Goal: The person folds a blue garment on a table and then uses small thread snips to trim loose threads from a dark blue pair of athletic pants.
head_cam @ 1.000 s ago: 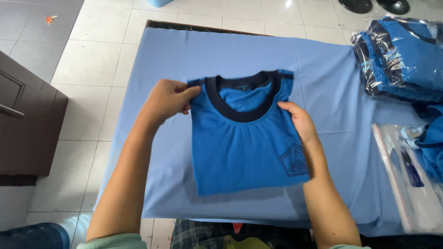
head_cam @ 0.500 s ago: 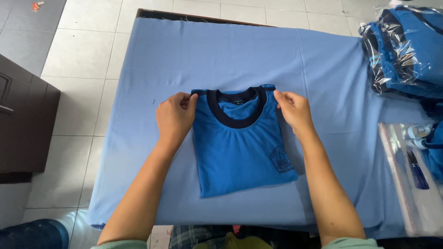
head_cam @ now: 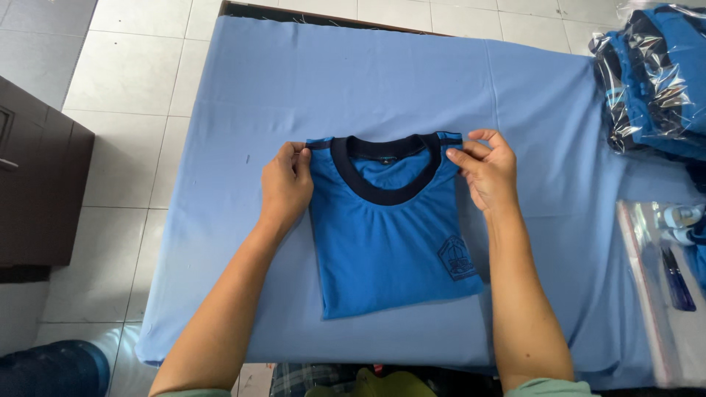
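Note:
A folded blue T-shirt point(head_cam: 390, 235) with a dark navy collar and a small chest badge lies on a table covered in light blue cloth point(head_cam: 368, 81). My left hand point(head_cam: 287, 184) pinches the shirt's upper left shoulder corner. My right hand point(head_cam: 485, 169) pinches the upper right shoulder corner. Both forearms reach in from the bottom edge, one on each side of the shirt.
A stack of blue shirts in clear plastic bags point(head_cam: 654, 81) sits at the table's far right. A flat clear bag with a dark pen on it point(head_cam: 673, 287) lies at the right edge. A dark wooden cabinet point(head_cam: 37, 191) stands on the tiled floor to the left.
The shirt now lies lower and nearer the middle of the view. Both hands have shifted from resting beside the collar to pinching the shoulder corners.

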